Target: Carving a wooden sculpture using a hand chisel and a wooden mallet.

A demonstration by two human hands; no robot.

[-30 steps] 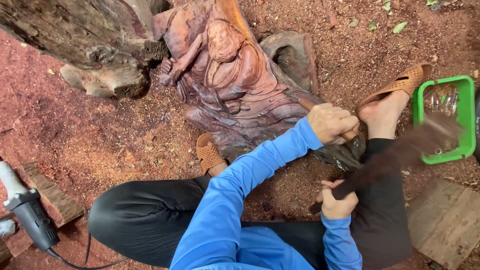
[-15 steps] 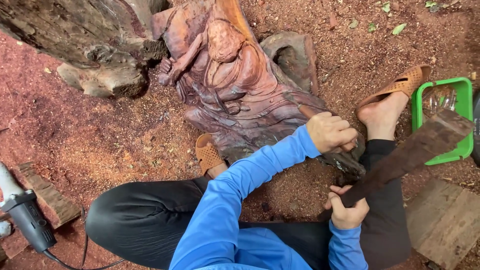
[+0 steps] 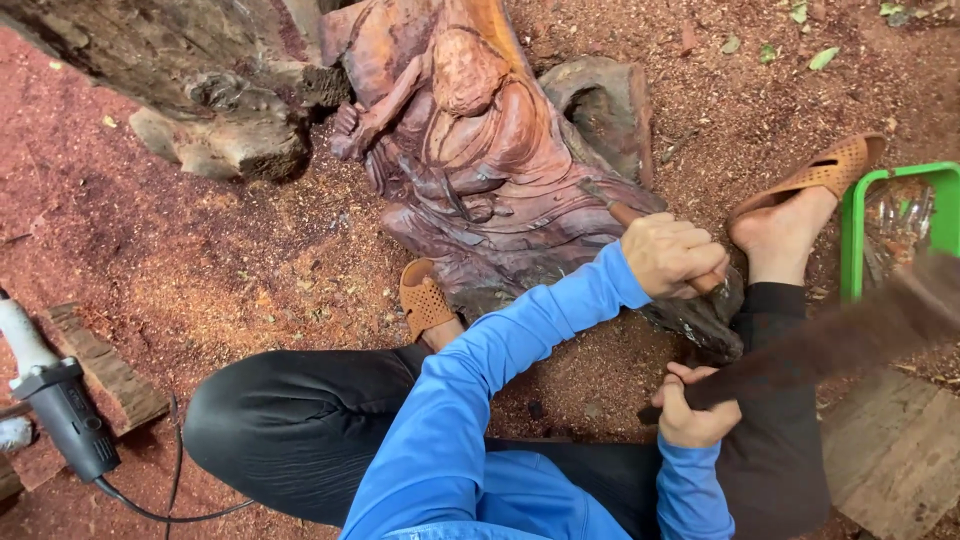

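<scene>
A reddish carved wooden figure (image 3: 490, 170) lies on sawdust-covered ground in front of me. My left hand (image 3: 675, 255), in a blue sleeve, is closed around a chisel (image 3: 620, 212) whose tip rests on the carving's lower right side. My right hand (image 3: 692, 412) grips the handle of a dark wooden mallet (image 3: 830, 340). The mallet reaches up to the right and is blurred by motion. I sit with dark trousers and my legs on either side of the carving.
A green plastic basket (image 3: 850, 230) stands at the right by my foot in a tan sandal (image 3: 825, 170). A corded angle grinder (image 3: 65, 415) lies at the left on a wood scrap. A rough log (image 3: 150, 60) is at the top left and a plank (image 3: 900, 450) at the lower right.
The mallet in my right hand keeps swinging: raised and sharp half a second ago, now blurred and slightly lower. My left hand stays on the chisel against the carving.
</scene>
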